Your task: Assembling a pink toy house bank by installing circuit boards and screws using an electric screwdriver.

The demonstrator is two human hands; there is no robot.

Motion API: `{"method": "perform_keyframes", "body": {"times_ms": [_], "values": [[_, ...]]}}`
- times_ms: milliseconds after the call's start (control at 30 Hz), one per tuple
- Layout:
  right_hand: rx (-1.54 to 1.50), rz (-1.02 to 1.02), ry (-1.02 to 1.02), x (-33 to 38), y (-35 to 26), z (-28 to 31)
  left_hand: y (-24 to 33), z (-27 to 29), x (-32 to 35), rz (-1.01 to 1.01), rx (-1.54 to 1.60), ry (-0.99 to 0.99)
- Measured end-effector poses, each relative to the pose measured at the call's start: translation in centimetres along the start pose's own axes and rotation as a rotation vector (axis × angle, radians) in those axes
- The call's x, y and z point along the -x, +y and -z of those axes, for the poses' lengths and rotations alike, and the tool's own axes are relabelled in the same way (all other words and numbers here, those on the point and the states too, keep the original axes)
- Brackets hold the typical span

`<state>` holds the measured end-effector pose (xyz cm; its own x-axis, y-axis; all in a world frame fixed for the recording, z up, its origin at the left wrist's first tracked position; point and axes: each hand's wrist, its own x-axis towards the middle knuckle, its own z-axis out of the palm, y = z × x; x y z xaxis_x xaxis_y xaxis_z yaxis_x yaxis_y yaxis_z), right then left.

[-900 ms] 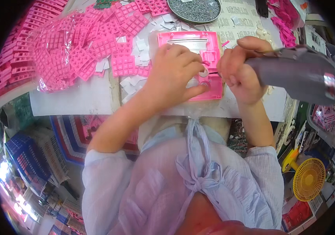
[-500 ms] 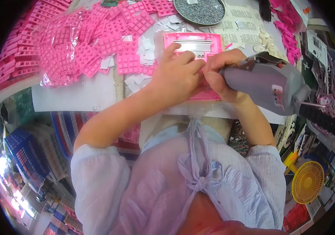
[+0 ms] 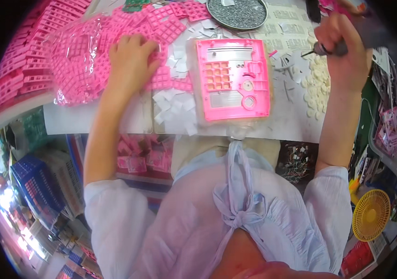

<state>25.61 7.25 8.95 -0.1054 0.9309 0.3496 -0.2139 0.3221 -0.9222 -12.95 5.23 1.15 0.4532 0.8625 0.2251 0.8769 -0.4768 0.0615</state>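
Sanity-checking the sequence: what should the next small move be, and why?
Probably close the left hand on one of the pink keypads: it is right at them, the pink casing shows square openings that look unfilled, and the right hand holds the power screwdriver off to the side.

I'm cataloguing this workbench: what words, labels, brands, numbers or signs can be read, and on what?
No text is clear enough to quote.
Printed sheet: rows of print, too small and blurred.
Handheld power tool: too blurred to show any lettering.
Pink casing: no readable marking.
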Motion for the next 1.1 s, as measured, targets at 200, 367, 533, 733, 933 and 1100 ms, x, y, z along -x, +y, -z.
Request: {"method": "perform_keyframes", "body": {"times_ms": [200,367,533,733,933,1100], "values": [[0.239,0.061,0.132,0.2,1.9,1.1,-1.4,0.4,-0.8,-0.061,0.293,0.119],[0.703,0.443,0.426,2.1,2.1,-1.5,1.1,2.7,0.8,0.093,0.691,0.387],[0.632,0.42,0.048,7.9,3.3,-3.9,5.6,3.0,1.3,-0.286,0.52,0.571],[0.611,0.286,-0.195,9.0,4.8,-7.2,8.4,1.9,2.8,-0.334,0.683,0.586],[0.528,0.475,-0.414,6.9,4.2,-8.6,11.2,0.2,4.5,-0.144,1.079,0.576],[0.438,0.096,-0.617,6.3,1.7,-7.3,10.9,0.8,5.8,-0.032,1.081,0.13]]}}
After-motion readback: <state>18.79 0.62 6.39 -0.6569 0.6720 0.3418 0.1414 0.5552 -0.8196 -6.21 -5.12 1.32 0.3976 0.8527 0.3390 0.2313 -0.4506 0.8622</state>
